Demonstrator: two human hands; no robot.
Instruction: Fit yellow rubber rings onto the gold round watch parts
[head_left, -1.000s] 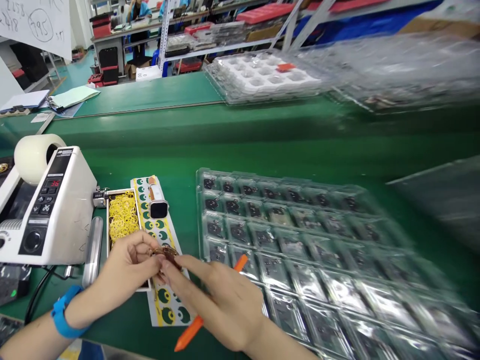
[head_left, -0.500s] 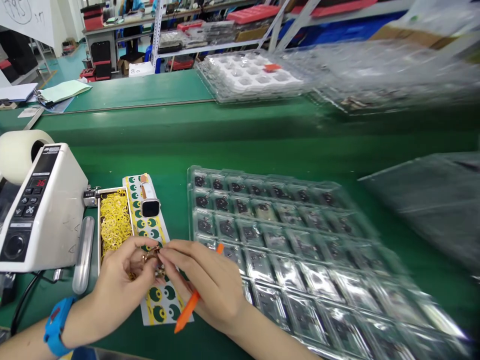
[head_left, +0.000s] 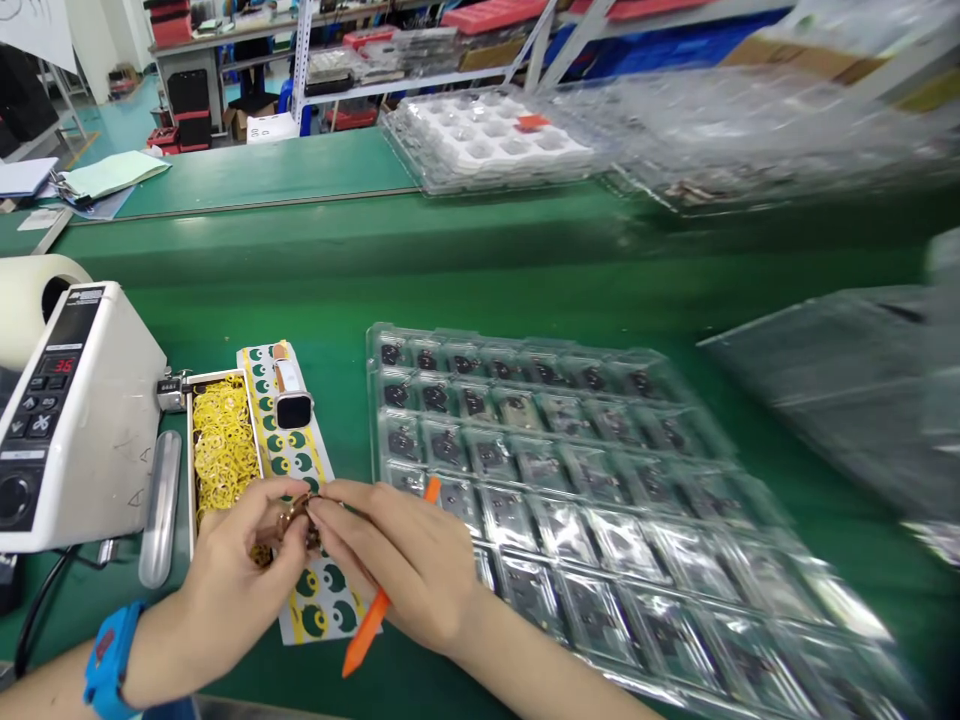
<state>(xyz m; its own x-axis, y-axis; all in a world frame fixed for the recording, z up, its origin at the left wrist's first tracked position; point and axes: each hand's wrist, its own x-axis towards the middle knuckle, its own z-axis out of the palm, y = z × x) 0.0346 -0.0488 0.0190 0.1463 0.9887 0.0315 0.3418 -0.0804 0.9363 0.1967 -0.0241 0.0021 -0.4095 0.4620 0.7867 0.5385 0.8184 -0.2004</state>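
My left hand [head_left: 225, 570], wearing a blue wristband [head_left: 114, 660], is closed around a small shiny copper-brown part [head_left: 295, 512]. The fingertips of my right hand [head_left: 416, 560] meet at that same part, and my fingers partly cover it. An orange pointed stick [head_left: 367, 632] is also held in my right hand, lying across it under the fingers. Beneath both hands lies a sticker sheet [head_left: 319, 460] with green and yellow shapes. A smartwatch [head_left: 292, 408] rests on its upper part.
Left of the sheet, a narrow box [head_left: 225, 445] holds yellow loops beside a white tape dispenser [head_left: 112, 400] and a clear tube [head_left: 160, 510]. On the right lies a clear compartment tray [head_left: 540, 470] with small dark parts. White and clear trays [head_left: 495, 140] stand on the back ledge.
The whole view has shifted slightly, so the bench items appear a little further left and higher. Both hands stay together at the small part, with a small shift of the fingers.
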